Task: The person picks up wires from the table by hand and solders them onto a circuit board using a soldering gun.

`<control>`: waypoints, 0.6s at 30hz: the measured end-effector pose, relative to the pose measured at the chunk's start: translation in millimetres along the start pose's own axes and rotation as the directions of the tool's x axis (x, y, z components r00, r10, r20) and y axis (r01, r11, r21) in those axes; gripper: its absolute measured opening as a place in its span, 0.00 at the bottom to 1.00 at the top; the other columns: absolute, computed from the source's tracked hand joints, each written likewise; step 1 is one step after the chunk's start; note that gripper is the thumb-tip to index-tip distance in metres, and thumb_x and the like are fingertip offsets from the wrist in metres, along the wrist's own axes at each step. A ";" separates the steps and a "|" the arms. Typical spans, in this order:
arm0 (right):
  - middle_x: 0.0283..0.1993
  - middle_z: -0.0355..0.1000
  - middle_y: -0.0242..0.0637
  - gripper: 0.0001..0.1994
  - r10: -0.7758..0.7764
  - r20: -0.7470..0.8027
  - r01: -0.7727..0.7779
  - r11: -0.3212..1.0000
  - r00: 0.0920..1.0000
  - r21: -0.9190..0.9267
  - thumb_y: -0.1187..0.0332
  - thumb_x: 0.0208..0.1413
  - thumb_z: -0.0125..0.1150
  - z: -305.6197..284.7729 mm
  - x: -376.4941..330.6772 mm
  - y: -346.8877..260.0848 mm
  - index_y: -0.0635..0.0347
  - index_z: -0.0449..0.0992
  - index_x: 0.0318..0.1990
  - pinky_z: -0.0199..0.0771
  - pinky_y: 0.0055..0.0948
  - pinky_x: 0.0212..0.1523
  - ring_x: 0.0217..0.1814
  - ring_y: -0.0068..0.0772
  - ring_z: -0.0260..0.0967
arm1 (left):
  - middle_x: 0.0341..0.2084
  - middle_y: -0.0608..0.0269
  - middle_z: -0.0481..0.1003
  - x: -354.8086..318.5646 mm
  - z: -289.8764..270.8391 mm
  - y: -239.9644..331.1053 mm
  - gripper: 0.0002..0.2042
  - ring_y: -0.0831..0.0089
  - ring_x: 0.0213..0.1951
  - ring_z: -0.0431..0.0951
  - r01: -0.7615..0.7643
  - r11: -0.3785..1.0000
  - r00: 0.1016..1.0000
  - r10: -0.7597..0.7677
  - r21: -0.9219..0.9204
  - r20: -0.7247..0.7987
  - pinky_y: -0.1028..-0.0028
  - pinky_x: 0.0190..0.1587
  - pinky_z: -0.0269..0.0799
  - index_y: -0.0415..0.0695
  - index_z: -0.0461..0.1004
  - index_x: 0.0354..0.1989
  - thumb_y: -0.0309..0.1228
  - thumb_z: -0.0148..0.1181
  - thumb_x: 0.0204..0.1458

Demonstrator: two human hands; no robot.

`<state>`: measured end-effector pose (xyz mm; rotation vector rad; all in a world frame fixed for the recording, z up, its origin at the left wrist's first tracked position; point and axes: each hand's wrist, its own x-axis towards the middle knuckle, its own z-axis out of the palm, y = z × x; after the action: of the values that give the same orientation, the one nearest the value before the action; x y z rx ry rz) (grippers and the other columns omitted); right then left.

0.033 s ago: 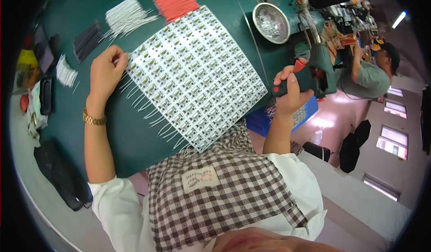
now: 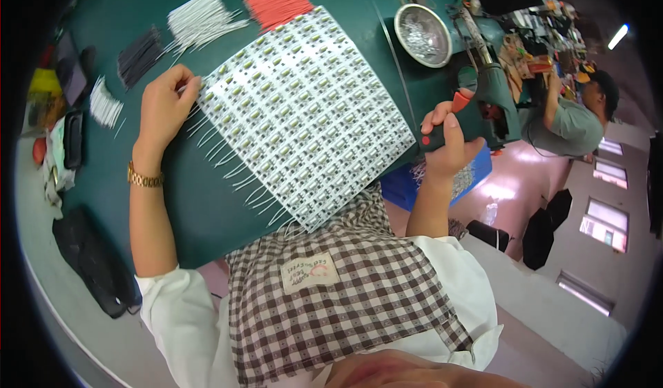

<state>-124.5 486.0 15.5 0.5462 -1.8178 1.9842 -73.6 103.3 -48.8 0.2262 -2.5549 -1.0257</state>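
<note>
A large white circuit board panel (image 2: 304, 118), covered in rows of small components, lies on the green table and reaches over its near edge to my checkered apron. Thin white wires (image 2: 238, 177) stick out along its left edge. At the panel's left corner my left hand (image 2: 168, 105) is closed, thumb and forefinger pinched together; what is between the fingertips is too small to tell. My right hand (image 2: 447, 139) is wrapped round a dark tool handle (image 2: 433, 140) with red parts, beside the panel's right corner. The tool's working end cannot be made out.
Bundles of red wires (image 2: 276, 2), white wires (image 2: 202, 20) and black wires (image 2: 140, 58) lie beyond the panel, with short white wires (image 2: 106, 102) at left. A metal bowl (image 2: 423, 35) stands far right. Below is a blue bin (image 2: 407, 187). A co-worker (image 2: 573, 122) sits at right.
The view has shifted slightly, so the table things appear a little farther right. Both hands keep nearly the same places and grips.
</note>
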 end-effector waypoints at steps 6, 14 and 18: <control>0.26 0.65 0.42 0.24 0.200 0.337 -0.300 0.914 0.920 0.275 0.71 0.51 0.54 32.6 -31.4 -11.7 0.69 0.58 0.55 0.67 0.25 0.22 0.20 0.29 0.63 | 0.17 0.70 0.67 3.1 -11.5 -1.9 0.10 0.84 0.21 0.66 0.131 0.931 0.977 -0.179 -0.340 -0.113 0.79 0.24 0.63 0.39 0.72 0.34 0.35 0.55 0.56; 0.28 0.68 0.40 0.23 0.401 0.638 -0.556 0.829 0.658 0.052 0.75 0.51 0.55 88.8 -44.8 -7.9 0.69 0.61 0.56 0.68 0.25 0.27 0.25 0.26 0.66 | 0.16 0.69 0.66 -13.7 10.5 31.5 0.10 0.82 0.20 0.61 0.120 0.991 0.992 -0.119 -0.051 0.030 0.78 0.24 0.59 0.37 0.72 0.29 0.33 0.57 0.54; 0.29 0.68 0.39 0.23 0.432 0.645 -0.614 0.786 0.630 0.074 0.75 0.52 0.54 100.2 -45.8 0.6 0.68 0.61 0.56 0.69 0.25 0.27 0.26 0.26 0.66 | 0.16 0.57 0.70 -16.9 15.8 38.7 0.10 0.70 0.20 0.69 0.118 0.991 0.993 -0.116 0.063 -0.036 0.71 0.26 0.64 0.38 0.71 0.26 0.33 0.58 0.51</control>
<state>-83.9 384.9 -1.2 0.8950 -2.2688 2.7525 -64.8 145.9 -37.2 0.4116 -2.5742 -0.9734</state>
